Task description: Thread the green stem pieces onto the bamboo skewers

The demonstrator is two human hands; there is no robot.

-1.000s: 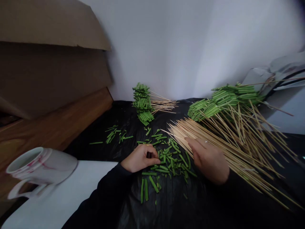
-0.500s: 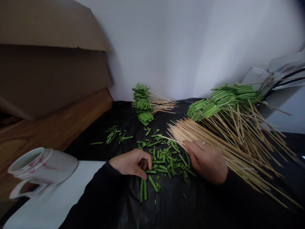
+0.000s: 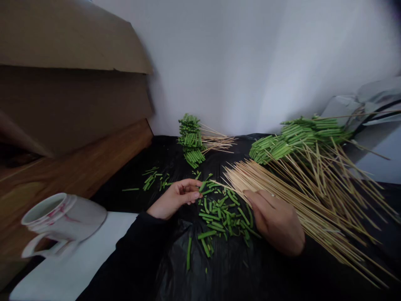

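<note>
My left hand (image 3: 179, 195) is closed in a pinch on a short cut piece of green bean (image 3: 203, 186), held up at a slant. My right hand (image 3: 275, 219) is closed around a thin bamboo skewer (image 3: 230, 187), whose pointed end reaches left to beside the bean piece. Whether the tip touches the bean I cannot tell. Below and between my hands lies a loose pile of cut green beans (image 3: 219, 213). Under and beyond my right hand spreads a thick bundle of bare skewers (image 3: 266, 177).
Skewered green beans are stacked at the back (image 3: 192, 140) and at the right (image 3: 294, 140). A white mug (image 3: 78, 217) lies tilted on a white surface (image 3: 125, 221) at left. Behind it stands a cardboard box (image 3: 78, 100). Black plastic sheeting (image 3: 175, 267) covers the table.
My left hand has lifted a bean piece from the near edge of the pile and moved up and away to the skewer's tip. My right hand stays on the skewer. The view has shifted slightly.
</note>
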